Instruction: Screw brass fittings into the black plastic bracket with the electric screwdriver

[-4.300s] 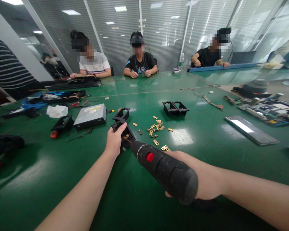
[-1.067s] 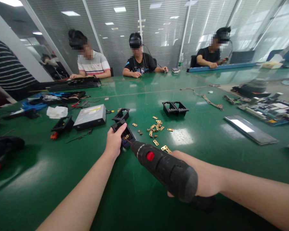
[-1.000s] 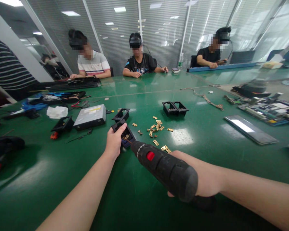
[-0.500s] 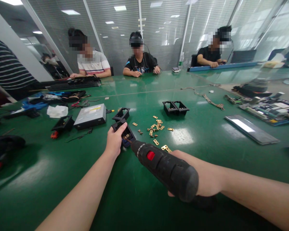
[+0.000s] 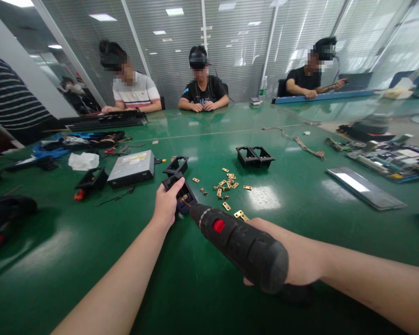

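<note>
My left hand [image 5: 166,204] is closed on a small black plastic frame [image 5: 185,191] lying on the green table [image 5: 209,149], thumb over its far edge. My right hand [image 5: 296,253] grips a black electric screwdriver [image 5: 239,244] with a red button. Its bit points into the frame, where a small brass piece sits. Loose brass hinges [image 5: 226,184] lie scattered just right of the frame.
Another black frame [image 5: 176,165], a silver optical drive [image 5: 131,167] and a further black frame [image 5: 91,177] lie to the left. A double black frame [image 5: 254,157] sits beyond the hinges. A metal strip [image 5: 365,187] and circuit boards [image 5: 391,160] are at right. Three people sit across the table.
My hands and the screwdriver stay where they were on the frame. Only the people across the table have shifted their arms a little.
</note>
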A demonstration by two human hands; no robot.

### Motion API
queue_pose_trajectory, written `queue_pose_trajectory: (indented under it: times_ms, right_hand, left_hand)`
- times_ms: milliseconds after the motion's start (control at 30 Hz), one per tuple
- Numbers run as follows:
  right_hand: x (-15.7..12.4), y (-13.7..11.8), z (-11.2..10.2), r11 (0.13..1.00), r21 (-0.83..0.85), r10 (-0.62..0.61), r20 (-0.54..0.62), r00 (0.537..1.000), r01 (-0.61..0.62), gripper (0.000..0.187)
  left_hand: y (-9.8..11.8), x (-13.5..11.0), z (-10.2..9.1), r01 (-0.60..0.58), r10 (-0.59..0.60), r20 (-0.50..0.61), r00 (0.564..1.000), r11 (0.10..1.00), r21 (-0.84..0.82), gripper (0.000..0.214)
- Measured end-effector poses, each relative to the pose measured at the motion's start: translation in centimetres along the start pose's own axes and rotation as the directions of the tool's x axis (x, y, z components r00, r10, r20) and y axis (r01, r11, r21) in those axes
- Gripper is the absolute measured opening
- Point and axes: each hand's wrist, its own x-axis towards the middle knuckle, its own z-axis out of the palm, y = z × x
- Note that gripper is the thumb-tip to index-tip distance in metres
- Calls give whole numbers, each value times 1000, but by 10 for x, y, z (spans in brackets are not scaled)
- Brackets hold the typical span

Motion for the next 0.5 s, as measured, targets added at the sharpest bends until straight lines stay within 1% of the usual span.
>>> queue_pose_trajectory:
  times_ms: [67, 167, 367, 500]
  right_hand:
    - [0, 0, 0, 1000, -1, 0, -6, 1000, 0, 45]
    - [0, 0, -1, 1000, -3, 31, 1, 1000, -31, 56]
    - [0, -1, -1, 1000, 3, 19, -9, 1000, -19, 54]
    - [-1, -5, 0, 999, -5, 43, -26, 999, -43, 64]
  left_hand:
    - [0, 0, 0, -2, 2, 10, 1000, 1000, 0, 69]
    - [0, 0, 0, -8, 8, 10, 1000, 1000, -5, 68]
    - [1, -2, 1, 0, 0, -3, 1000, 1000, -20, 69]
    - [2, -2, 1, 4, -4, -11, 1000, 1000, -23, 70]
